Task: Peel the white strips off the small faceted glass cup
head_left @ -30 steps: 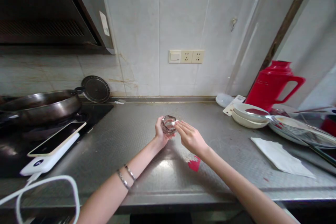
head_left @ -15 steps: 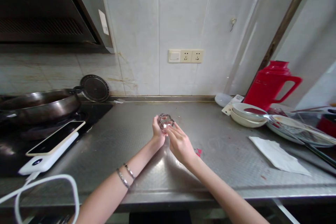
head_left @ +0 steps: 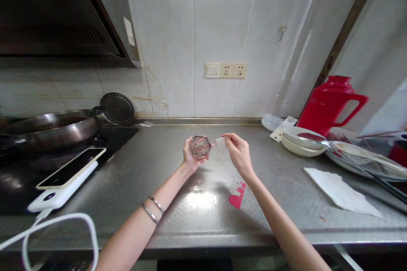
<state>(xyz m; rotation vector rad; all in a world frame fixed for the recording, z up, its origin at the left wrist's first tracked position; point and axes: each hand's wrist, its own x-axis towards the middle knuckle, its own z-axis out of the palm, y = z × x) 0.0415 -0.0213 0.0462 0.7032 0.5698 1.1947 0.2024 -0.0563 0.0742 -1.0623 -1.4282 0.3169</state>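
From the head camera I see my left hand (head_left: 190, 157) raised a little above the steel counter (head_left: 178, 220), its fingers (head_left: 187, 146) curled around a small clear glass cup (head_left: 200, 146) that is tipped so its faceted rim faces me. My right hand (head_left: 240, 154) sits just beside the cup on its right, apart from it, with thumb and forefinger pinched shut on a small white scrap (head_left: 220, 142); I cannot tell what the scrap is made of. Taking the cup as my landmark: directly below it on the counter there is a bright glare patch, and a little to the lower right of that lies a red smear (head_left: 237, 197), close under my right forearm. Far to the cup's left a dark pan (head_left: 51, 129) rests on the black hob, with a round lid (head_left: 117, 109) leaning against the wall behind it, and nearer me a phone (head_left: 70, 168) lies on a white power bank (head_left: 60, 188) whose white cable (head_left: 57, 230) loops off the lower left edge. Well to the cup's right stand stacked white bowls (head_left: 299, 142), a red thermos jug (head_left: 329, 100) behind them, a plate with a utensil across it (head_left: 359, 159), and a white paper napkin (head_left: 340, 190) flat on the counter. Above the cup, on the tiled wall, is a switch and socket strip (head_left: 226, 70).
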